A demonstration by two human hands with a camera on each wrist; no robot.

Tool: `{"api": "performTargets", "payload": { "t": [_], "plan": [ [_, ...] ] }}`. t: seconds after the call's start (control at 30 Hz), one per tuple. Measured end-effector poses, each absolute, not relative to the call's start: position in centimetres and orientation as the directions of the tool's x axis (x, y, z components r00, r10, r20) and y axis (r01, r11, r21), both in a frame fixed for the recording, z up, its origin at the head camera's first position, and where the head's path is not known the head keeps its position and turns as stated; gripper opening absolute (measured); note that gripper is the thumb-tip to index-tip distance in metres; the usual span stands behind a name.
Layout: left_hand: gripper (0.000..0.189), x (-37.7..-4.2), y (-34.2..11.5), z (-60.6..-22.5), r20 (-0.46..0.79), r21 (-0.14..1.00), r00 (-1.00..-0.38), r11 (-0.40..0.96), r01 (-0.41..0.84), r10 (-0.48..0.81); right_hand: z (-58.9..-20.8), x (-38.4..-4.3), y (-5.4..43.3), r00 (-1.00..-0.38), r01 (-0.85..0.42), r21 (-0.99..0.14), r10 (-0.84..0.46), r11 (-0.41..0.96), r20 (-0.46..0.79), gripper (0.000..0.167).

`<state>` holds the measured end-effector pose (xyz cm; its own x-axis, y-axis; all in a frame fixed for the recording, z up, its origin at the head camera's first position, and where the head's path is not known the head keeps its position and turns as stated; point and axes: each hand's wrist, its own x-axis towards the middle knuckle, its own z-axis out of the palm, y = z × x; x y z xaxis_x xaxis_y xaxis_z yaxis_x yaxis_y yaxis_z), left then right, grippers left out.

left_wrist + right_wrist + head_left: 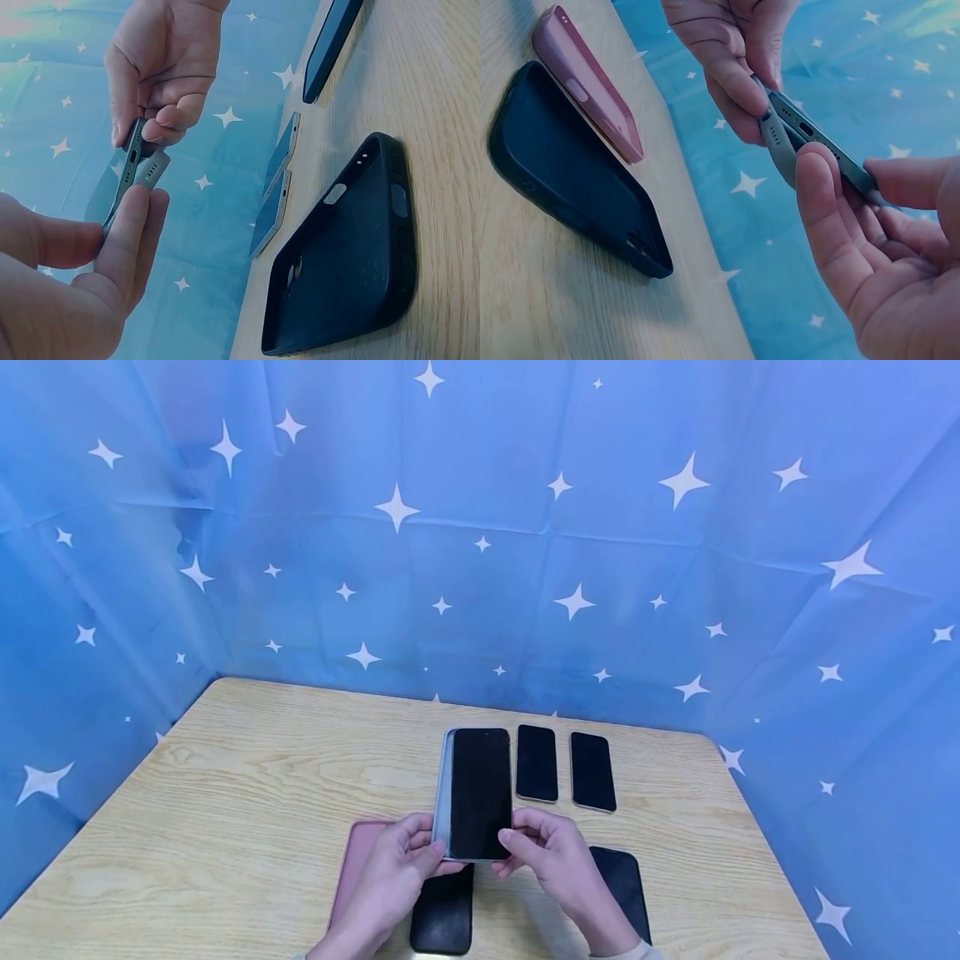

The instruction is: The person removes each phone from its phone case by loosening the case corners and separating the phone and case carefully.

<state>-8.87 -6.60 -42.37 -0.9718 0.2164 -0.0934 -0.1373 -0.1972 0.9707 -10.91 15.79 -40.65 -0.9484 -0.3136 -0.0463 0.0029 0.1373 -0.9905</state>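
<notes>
A dark-screened phone [480,793] and a grey case [444,793], held together above the counter [247,793]. The left hand [393,870] pinches the grey case near its lower left corner; the right hand [551,853] grips the phone near its lower right corner — whether its fingers also touch the case cannot be told. The two pieces meet toward the left hand and part toward the right, so the corner grips probably let each be angled separately. A second phone [537,763] and a third phone [592,771] lie side by side near the rear edge, presumably spaced for easy lifting. Nearer the wearer, a black case [442,914] and a pink case [356,856] lie hollow side up; a dark slab [621,885] — phone or case, uncertain — lies to their right. Sideways room is widest at left; star-printed cloth [480,568] bounds the rear.
</notes>
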Motion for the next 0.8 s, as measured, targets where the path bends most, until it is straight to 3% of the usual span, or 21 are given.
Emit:
{"api": "performTargets", "payload": {
  "t": [0.8],
  "plan": [
    [0.033,-8.6,-7.6,-42.7,-0.113,0.976,-0.978,-0.163,-0.142,0.178,-39.8,-12.1,17.9,-0.976,0.030,-0.978,-0.205,0.206,-0.073,0.022]
  ]
}}
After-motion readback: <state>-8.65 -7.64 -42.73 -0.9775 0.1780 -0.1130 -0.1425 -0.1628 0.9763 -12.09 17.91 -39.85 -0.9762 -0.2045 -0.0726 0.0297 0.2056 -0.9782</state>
